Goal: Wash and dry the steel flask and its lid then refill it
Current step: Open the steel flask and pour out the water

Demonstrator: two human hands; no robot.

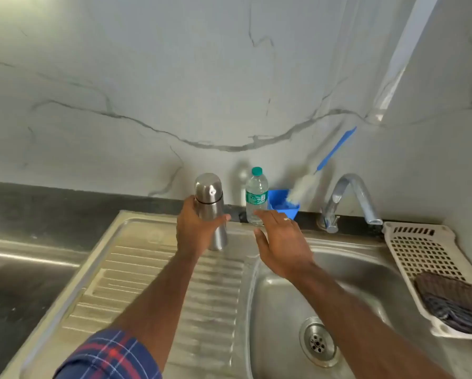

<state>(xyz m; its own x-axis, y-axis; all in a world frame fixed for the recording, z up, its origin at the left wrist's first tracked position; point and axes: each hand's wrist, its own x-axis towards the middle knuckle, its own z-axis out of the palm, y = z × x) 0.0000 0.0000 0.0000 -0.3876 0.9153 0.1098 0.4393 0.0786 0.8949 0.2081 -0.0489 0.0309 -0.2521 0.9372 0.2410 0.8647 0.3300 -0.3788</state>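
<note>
The right hand [280,242], just right of the flask [210,209], reaches forward with fingers spread and straight, holding nothing; its fingertips look to be at the water bottle [256,196], though contact is hard to judge. A careless nudge could tip that bottle into the sink [278,302]. The left hand [195,231] wraps its fingers round the flask's middle over the draining board [158,283]. A wet, smooth body could slip. The flask stands upright, long axis vertical, lid [208,187] on top.
</note>
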